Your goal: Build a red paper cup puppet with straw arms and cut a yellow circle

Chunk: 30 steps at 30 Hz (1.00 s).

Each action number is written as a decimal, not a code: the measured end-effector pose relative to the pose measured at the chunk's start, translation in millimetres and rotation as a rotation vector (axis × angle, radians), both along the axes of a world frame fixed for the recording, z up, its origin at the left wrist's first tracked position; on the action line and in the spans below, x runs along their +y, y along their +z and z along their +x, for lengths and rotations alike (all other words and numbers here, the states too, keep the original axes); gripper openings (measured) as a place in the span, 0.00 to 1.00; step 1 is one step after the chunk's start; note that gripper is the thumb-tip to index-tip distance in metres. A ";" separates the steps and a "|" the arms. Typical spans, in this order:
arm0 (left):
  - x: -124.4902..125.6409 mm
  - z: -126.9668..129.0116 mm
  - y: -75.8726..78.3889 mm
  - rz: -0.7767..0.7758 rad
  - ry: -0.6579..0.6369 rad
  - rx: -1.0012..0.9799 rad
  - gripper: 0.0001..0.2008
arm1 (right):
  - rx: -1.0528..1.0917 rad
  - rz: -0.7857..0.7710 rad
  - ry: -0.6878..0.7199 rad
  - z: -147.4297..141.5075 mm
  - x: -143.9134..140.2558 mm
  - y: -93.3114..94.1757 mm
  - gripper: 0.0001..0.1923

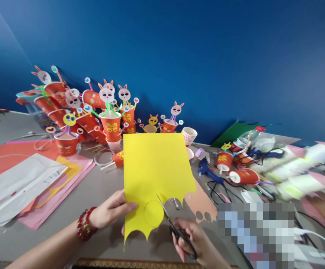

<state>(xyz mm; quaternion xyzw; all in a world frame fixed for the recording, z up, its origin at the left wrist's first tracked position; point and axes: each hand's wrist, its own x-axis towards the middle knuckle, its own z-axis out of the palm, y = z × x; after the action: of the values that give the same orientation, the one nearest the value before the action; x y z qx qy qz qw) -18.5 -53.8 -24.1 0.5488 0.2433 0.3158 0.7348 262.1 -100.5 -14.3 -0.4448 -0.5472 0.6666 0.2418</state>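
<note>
A sheet of yellow paper is held up over the grey table, with scalloped cut-outs along its lower edge. My left hand, with red bead bracelets at the wrist, pinches the sheet's left edge, thumb in front and fingers behind. Near the bottom of the sheet is a drawn circle, cut along part of its right side. My right hand grips black-handled scissors by their loops. The blades point up and left at the paper beside the circle's upper right edge.
Several red paper cups with paper rabbit figures stand along the blue wall. Coloured paper sheets and a white bag lie at left. A blue glue gun, cables and a bottle are at right. Peach paper with holes lies behind the scissors.
</note>
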 end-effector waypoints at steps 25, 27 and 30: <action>2.6 -2.9 -0.7 -0.018 -0.031 0.012 0.17 | -0.063 -0.054 0.044 19.6 1.0 -20.8 0.34; 3.3 -3.7 -1.1 -0.016 -0.031 0.006 0.16 | -0.073 -0.056 0.045 21.7 1.4 -22.5 0.32; 3.8 -4.6 -1.3 0.000 -0.031 0.005 0.14 | -0.080 -0.070 0.050 23.6 1.9 -24.0 0.26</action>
<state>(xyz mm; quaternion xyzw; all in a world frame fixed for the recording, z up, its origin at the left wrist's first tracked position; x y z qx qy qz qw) -23.1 -50.0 -25.4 0.5532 0.2364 0.3030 0.7391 285.7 -98.6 -38.3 -0.4652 -0.5437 0.6730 0.1874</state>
